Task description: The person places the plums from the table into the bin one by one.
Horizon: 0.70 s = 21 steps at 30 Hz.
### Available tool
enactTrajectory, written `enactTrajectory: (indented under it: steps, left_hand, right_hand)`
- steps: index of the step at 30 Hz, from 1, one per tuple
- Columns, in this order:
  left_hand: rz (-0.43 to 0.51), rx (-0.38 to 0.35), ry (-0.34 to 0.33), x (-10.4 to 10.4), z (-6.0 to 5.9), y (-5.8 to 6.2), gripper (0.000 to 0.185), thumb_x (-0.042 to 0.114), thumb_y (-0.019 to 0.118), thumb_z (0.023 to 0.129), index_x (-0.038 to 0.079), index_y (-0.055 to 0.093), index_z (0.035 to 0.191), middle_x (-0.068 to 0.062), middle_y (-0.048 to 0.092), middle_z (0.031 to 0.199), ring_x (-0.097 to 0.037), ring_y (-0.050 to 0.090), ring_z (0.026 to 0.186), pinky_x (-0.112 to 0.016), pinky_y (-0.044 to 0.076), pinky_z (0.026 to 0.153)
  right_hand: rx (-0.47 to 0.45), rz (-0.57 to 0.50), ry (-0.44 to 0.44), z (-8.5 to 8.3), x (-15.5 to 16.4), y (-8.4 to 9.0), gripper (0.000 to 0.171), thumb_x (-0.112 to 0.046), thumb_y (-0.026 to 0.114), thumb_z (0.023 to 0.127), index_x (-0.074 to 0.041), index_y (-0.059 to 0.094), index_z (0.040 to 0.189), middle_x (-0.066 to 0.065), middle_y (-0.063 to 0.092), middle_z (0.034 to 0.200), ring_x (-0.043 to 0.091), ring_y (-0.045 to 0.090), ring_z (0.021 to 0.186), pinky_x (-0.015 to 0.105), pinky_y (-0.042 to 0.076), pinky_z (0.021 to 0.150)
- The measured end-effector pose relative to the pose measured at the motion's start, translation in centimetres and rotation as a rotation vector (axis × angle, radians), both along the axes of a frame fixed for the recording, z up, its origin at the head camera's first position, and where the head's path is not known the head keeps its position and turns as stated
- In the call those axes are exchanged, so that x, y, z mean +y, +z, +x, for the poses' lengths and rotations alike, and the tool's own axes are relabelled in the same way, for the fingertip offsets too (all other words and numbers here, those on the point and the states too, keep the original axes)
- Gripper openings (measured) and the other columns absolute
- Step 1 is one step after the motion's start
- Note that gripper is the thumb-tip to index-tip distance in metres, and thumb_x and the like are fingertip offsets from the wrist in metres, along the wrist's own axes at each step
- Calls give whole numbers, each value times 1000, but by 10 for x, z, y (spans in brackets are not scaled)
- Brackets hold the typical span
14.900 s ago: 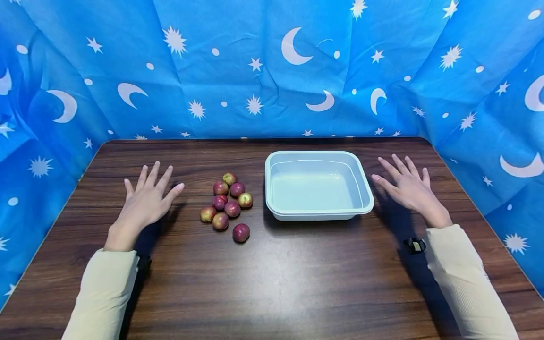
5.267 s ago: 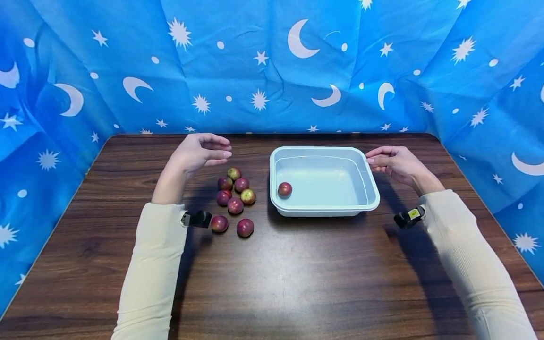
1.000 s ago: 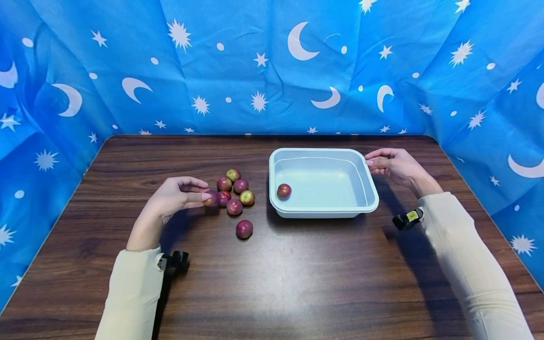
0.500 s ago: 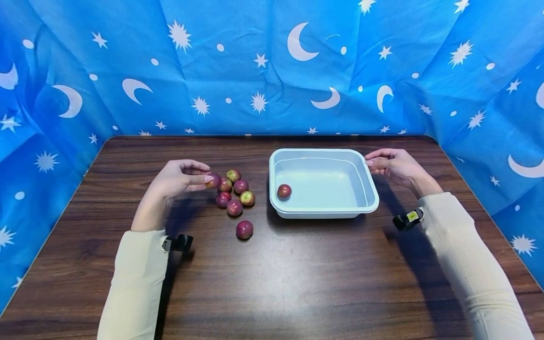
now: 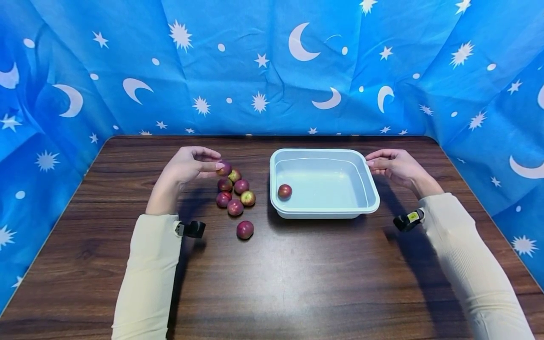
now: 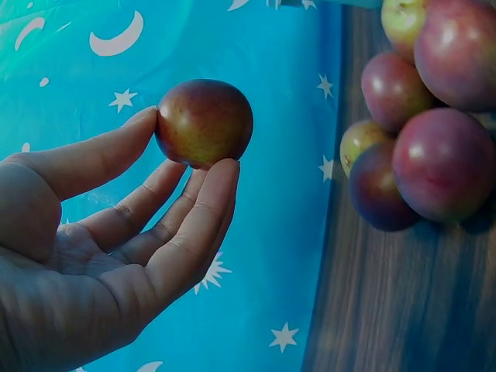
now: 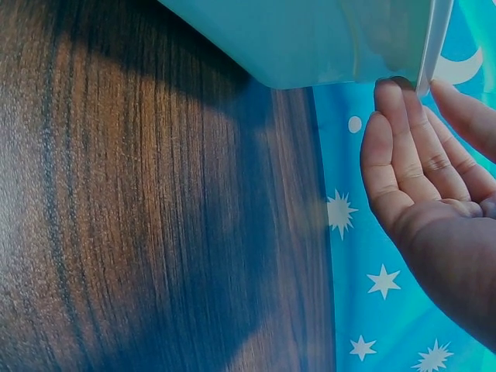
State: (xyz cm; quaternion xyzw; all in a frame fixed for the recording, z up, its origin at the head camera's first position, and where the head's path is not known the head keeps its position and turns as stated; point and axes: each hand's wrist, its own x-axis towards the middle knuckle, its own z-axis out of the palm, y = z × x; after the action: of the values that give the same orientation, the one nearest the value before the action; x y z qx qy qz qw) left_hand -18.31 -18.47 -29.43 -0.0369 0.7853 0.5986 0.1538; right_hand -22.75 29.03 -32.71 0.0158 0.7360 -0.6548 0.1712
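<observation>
L hand [image 5: 189, 164] is raised over the table [image 5: 297, 283], just left of the white plastic tray [image 5: 325, 212], w/ thumb and fingertips [image 6: 213, 174] pinching one small plum [image 6: 204, 122]. Remaining fingers are loosely curved under it; the palm faces the wrist cam. The held plum is round and smooth, dark red-purple over most of the skin, w/ a yellow-green patch on one side and a soft sheen. In the head view it sits at the fingertips [image 5: 224, 168], above the far end of the plum pile [image 5: 235, 191].

The pile lies on the table just left of the tray: five plums close together, some touching, mostly maroon, a couple w/ yellow-green blush. One more loose plum [image 5: 244, 229] sits apart from the pile, nearer the person, still left of the tray's near-left corner. The wrist cam shows the pile [image 6: 422, 139] close up: glossy skins, round shapes, lying on dark wood grain.

Inside the tray, one plum [image 5: 284, 191] rests on the floor against the left wall. The tray is pale, rectangular w/ rounded corners and a rolled rim.

R hand [image 5: 393, 165] is at the tray's far-right corner, thumb above and fingers below, pinching the rim [image 7: 428, 46]. The fingers lie fairly straight along the tray's outer wall.

A blue cloth [image 5: 272, 71] w/ white moons and stars hangs behind the tray and round both sides of the table. Both arms wear cream sleeves [image 5: 146, 278].
</observation>
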Motion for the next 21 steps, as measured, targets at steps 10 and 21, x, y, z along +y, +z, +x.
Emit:
enactTrajectory:
  steps: [10, 21]
  left_hand:
    - [44, -16, 19, 11, -8, 2, 37, 7, 60, 88, -5, 47, 121, -15, 50, 108, -13, 63, 84, -28, 52, 78]
    - [-11, 5, -23, 28, -16, 10, 37, 9, 63, 87, -1, 50, 120, -15, 54, 108, -16, 61, 86, -27, 53, 75]
  right_hand:
    - [-3, -20, -2, 2, -1, 0, 16, -6, 65, 84, -1, 65, 99, 5, 66, 86, 15, 61, 71, 25, 53, 69]
    - [26, -75, 52, 1, 2, -1, 13, -1, 58, 88, -2, 66, 99, 4, 67, 86, 14, 63, 73, 27, 54, 69]
